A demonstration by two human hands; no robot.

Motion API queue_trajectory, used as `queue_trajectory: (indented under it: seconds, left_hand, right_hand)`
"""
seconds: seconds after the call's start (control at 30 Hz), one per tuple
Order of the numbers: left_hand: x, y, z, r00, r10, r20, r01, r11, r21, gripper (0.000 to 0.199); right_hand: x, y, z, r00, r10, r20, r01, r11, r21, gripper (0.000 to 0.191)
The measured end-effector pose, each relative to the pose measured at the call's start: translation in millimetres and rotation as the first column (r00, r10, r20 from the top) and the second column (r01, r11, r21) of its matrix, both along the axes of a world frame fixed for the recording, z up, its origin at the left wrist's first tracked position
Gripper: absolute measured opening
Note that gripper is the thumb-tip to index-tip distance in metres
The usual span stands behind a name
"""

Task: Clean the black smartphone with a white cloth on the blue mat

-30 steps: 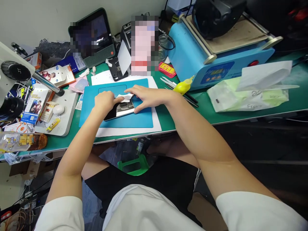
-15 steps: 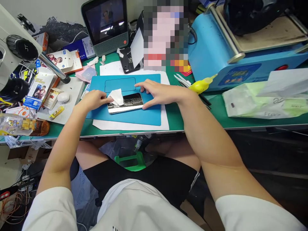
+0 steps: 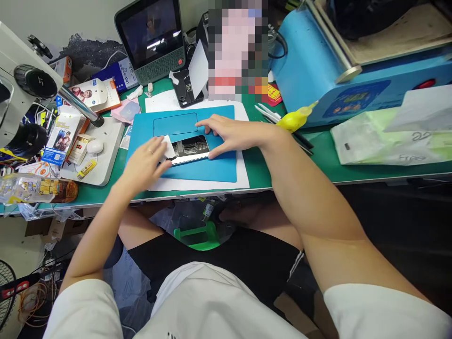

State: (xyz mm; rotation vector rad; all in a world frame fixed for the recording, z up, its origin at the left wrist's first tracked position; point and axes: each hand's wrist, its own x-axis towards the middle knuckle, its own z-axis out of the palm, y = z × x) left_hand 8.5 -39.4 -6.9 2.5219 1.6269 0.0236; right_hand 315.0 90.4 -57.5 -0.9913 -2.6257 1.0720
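A phone [image 3: 192,147] with a dark, reflective face lies on a blue mat [image 3: 219,170]. Over its left end is a white tissue [image 3: 169,148], partly covered by the fingers of my left hand [image 3: 146,161]. That hand has its fingers apart; whether it grips the tissue is hidden. My right hand [image 3: 221,134] is open, thumb at the phone's right end and index finger stretched toward a clear outlined film [image 3: 175,124] above the phone. White paper [image 3: 243,165] lies beneath the mat.
A black phone part [image 3: 187,88] lies behind the mat, near a screen device [image 3: 151,37]. To the right are a yellow bulb [image 3: 294,120], tweezers and a blue machine [image 3: 303,66]. On the left stand a microscope arm [image 3: 79,104], boxes and a bottle [image 3: 38,187].
My left hand has moved onto the tissue from the phone's left edge, and its fingers have spread. Less of the tissue shows. My right hand stays by the phone. The view has shifted slightly.
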Motion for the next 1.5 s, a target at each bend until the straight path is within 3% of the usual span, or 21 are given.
queue_trajectory:
  seconds: [0.1, 0.17, 0.3, 0.4, 0.6, 0.7, 0.97, 1.23, 1.5]
  left_hand:
    - [13, -22, -25.3, 1.0, 0.02, -0.019, -0.021, 0.999, -0.026, 0.084]
    - [17, -36, -33.2, 0.998, 0.059, -0.032, -0.059, 0.998, -0.022, 0.086]
    - [23, -60, -30.6, 0.991, 0.121, -0.063, -0.121, 0.993, -0.003, 0.086]
    - [28, -64, -29.0, 0.987, 0.145, -0.069, -0.145, 0.989, 0.009, 0.087]
    - [38, -29, -38.2, 0.977, 0.211, -0.03, -0.21, 0.977, 0.032, 0.091]
    - [41, -24, -39.5, 0.974, 0.227, -0.013, -0.227, 0.973, 0.034, 0.094]
    - [44, -74, -35.3, 0.974, 0.227, 0.0, -0.227, 0.973, 0.041, 0.096]
    - [64, -33, -39.7, 0.97, 0.243, 0.017, -0.243, 0.969, 0.032, 0.101]
    - [123, 0, -53.1, 0.983, 0.168, 0.067, -0.171, 0.985, 0.038, 0.102]
  right_hand:
    - [-1, 1, -0.1, 1.0, 0.006, 0.002, -0.006, 1.0, 0.001, 0.106]
    - [0, 2, 0.4, 1.0, 0.014, 0.0, -0.014, 1.0, 0.001, 0.105]
    - [0, 4, -0.9, 0.999, 0.032, -0.007, -0.032, 0.999, -0.002, 0.095]
    - [1, 6, -4.1, 0.999, 0.034, -0.041, -0.035, 0.999, -0.01, 0.088]
    - [1, 6, -5.6, 0.997, 0.035, -0.062, -0.036, 0.999, -0.008, 0.085]
    - [0, 5, -4.0, 0.998, 0.04, -0.058, -0.04, 0.999, 0.003, 0.083]
    - [-1, 6, -3.0, 0.998, 0.043, -0.051, -0.043, 0.999, 0.008, 0.082]
    - [-1, 3, 1.0, 0.998, 0.065, -0.001, -0.065, 0.998, 0.021, 0.079]
    - [-1, -1, 4.3, 0.998, 0.059, -0.001, -0.059, 0.998, 0.02, 0.08]
